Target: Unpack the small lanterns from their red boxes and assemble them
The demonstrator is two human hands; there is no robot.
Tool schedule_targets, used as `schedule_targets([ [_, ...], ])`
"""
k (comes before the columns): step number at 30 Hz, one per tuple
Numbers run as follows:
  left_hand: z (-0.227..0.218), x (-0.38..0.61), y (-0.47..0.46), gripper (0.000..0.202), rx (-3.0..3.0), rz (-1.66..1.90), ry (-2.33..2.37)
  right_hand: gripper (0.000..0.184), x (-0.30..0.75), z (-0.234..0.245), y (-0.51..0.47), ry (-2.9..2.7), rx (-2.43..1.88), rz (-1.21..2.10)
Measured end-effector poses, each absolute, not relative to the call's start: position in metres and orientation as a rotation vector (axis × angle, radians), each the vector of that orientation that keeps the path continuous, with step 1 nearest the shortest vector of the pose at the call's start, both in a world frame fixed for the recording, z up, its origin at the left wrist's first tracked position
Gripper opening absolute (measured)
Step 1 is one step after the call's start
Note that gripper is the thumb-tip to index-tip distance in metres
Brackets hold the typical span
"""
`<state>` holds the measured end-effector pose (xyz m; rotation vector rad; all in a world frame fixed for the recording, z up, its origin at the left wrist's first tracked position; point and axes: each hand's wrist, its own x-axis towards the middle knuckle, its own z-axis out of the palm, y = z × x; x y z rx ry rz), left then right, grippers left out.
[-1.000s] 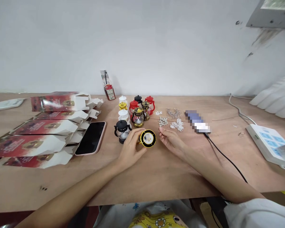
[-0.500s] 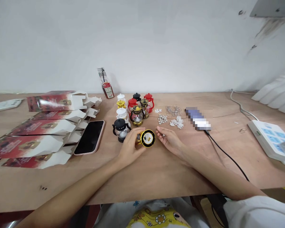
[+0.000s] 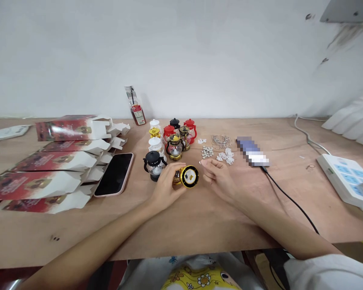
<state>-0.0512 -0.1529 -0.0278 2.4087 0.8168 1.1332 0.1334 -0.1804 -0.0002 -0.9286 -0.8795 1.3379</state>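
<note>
My left hand [image 3: 166,185] is closed around a small gold lantern [image 3: 190,177], tipped so its black underside with an open round battery recess faces me. Just right of it, my right hand [image 3: 217,177] pinches a small silvery button cell [image 3: 200,162] between thumb and forefinger, apart from the lantern; its other fingers are curled. Past that hand lie a cluster of button cells [image 3: 207,152], white plastic pieces [image 3: 226,156] and a heap of thin wire handles [image 3: 221,141]. A black lantern [image 3: 153,161] stands upright next to my left hand.
Several more lanterns [image 3: 174,147] stand behind. Red-and-white boxes [image 3: 45,161] are stacked at left, beside a phone [image 3: 114,175]. Another phone [image 3: 252,152] with a black cable lies right, and a white power strip [image 3: 345,177] farther right. A bottle [image 3: 137,114] stands by the wall.
My right hand has turned and its fingers have curled in, bringing the small button cell out to the fingertips. The lantern in my left hand has shifted very slightly right.
</note>
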Motion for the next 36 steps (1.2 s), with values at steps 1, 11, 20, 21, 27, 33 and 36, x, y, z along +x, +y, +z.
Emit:
schedule_targets([
  [1, -0.027, -0.051, -0.153, 0.045, 2.413, 1.131, 0.816, 0.028, 0.133, 0.003, -0.183, -0.998, -0.969, 1.247],
  [11, -0.021, -0.051, -0.155, 0.042, 2.482, 1.091, 0.763, 0.008, 0.142, 0.011, -0.19, -1.768, -1.067, 0.717],
  [20, -0.02, -0.052, -0.153, 0.041, 2.443, 1.108, 0.81, 0.018, 0.145, -0.001, -0.175, -0.946, -1.103, 1.073],
  [21, -0.02, -0.052, -0.153, 0.042, 2.446, 1.112, 0.809, 0.018, 0.147, -0.004, -0.169, -0.768, -1.124, 1.174],
  [27, -0.021, -0.053, -0.153, 0.043, 2.442, 1.1, 0.824, 0.022, 0.158, -0.02, -0.15, -0.316, -1.14, 1.509],
  [33, -0.019, -0.052, -0.154, 0.043, 2.433, 1.071, 0.83, 0.029, 0.159, -0.027, -0.152, -0.47, -1.009, 1.609],
  [36, -0.018, -0.052, -0.154, 0.042, 2.434, 1.08, 0.827, 0.025, 0.156, -0.026, -0.153, -0.518, -1.008, 1.604],
])
